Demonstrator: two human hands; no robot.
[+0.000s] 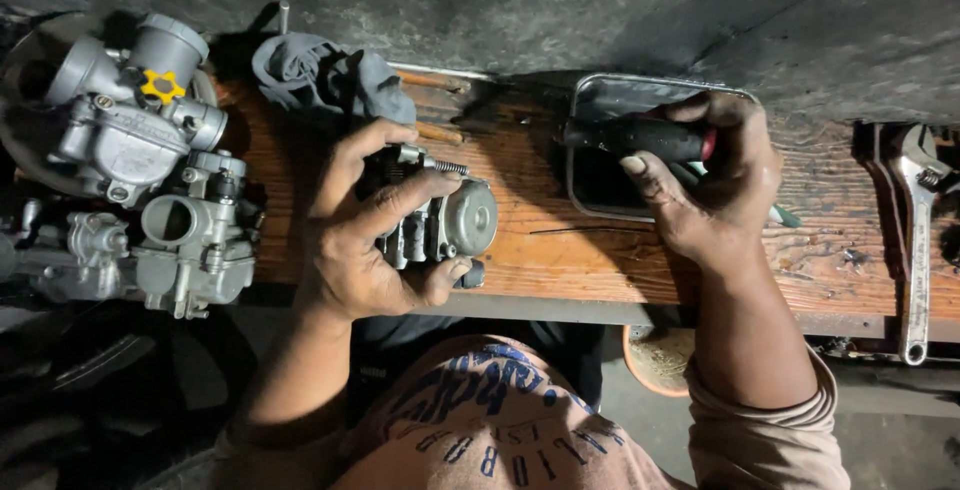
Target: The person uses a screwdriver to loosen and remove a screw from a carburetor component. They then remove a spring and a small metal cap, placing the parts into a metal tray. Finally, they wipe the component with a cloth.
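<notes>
My left hand (365, 225) grips a small metal carburetor (455, 220) on the wooden bench (560, 260), thumb across its top, a spring sticking out behind it. My right hand (715, 185) is closed around the black handle of a screwdriver (630, 137), held over a shallow metal tray (600, 90) at the back of the bench. The screwdriver's shaft is hidden by my hand.
Two larger grey carburetors (140, 120) (190, 250) lie at the left, one with a yellow star knob. A grey rag (325, 75) sits behind my left hand. An adjustable wrench (915, 240) lies at the right end. A round pot (655, 360) stands below the bench edge.
</notes>
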